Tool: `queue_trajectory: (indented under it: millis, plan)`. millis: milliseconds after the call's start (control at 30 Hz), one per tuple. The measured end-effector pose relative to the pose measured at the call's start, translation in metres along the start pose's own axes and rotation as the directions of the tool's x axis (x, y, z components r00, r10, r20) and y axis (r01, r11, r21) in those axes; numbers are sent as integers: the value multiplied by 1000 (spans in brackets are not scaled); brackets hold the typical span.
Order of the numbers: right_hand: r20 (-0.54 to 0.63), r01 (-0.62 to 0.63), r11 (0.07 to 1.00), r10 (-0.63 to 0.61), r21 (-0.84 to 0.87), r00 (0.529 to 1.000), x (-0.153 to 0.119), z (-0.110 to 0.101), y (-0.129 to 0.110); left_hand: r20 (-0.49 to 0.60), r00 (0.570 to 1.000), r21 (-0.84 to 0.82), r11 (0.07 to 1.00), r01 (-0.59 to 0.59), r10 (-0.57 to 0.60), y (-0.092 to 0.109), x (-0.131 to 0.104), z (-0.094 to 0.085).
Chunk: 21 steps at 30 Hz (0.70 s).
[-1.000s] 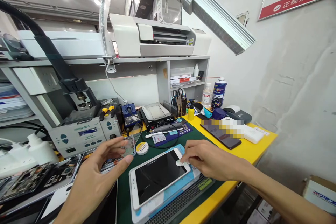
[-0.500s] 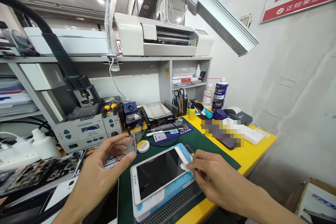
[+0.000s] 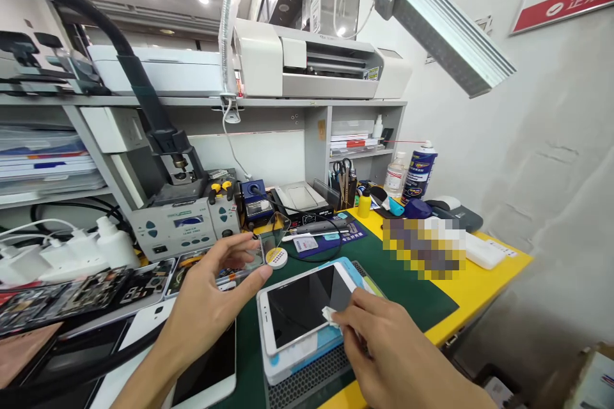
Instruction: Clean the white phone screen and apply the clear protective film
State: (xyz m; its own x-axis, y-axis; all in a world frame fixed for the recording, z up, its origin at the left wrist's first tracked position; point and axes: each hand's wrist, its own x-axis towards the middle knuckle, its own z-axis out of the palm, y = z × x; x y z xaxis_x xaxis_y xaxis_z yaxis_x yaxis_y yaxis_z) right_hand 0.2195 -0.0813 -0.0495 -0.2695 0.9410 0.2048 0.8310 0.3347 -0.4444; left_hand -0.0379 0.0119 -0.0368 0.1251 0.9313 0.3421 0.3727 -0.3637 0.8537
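A white tablet [image 3: 307,307] with a black screen lies face up on a blue-and-white box [image 3: 297,358]. My right hand [image 3: 384,339] pinches a small folded white wipe [image 3: 330,315] against the tablet's near right edge. To the left of the tablet, raised above the bench, is my left hand [image 3: 215,294], its thumb and fingers curved around the edges of a clear sheet [image 3: 274,238] that looks like a glass screen protector. Where the fingers meet the sheet is partly hidden. A round white tin [image 3: 277,259] sits just beyond the thumb.
Under the box is a perforated dark plate [image 3: 307,383] on a green mat [image 3: 403,281]. Circuit boards [image 3: 86,294] and another white-framed tablet [image 3: 211,364] crowd the left. A soldering station [image 3: 182,230], yellow bottle [image 3: 364,203] and spray can [image 3: 419,172] stand behind. A lamp [image 3: 446,19] hangs above.
My right hand has slid the wipe from the tablet's right end leftward and nearer along its edge. The clear sheet by my left hand shows more of its face. The whole view has shifted.
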Motion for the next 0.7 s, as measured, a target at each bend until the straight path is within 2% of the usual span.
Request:
queue_trajectory:
  millis: [200,400,467,533,600,633,700]
  plan:
    - [73,61,998,-60,-14,996,11,21,-27,1,1000,33,999,-20,20,4,-1,1]
    - [266,17,996,6,-82,964,27,30,-62,19,1000,39,999,-6,5,11,-2,-1]
    - [306,40,997,-18,-66,952,34,32,-70,10,1000,12,1000,9,-9,10,-1,-3]
    - [350,102,994,-107,33,931,38,32,-74,-2,1000,-25,1000,18,-18,7,1,-6]
    - [356,172,962,-239,210,903,41,27,-73,-18,1000,-57,998,20,-21,3,4,-9]
    - [322,185,940,-277,287,905,43,22,-72,-26,999,-69,997,21,-23,1,6,-11]
    - [211,162,923,-246,347,946,48,6,-66,-48,999,-87,996,17,-22,-2,8,-15]
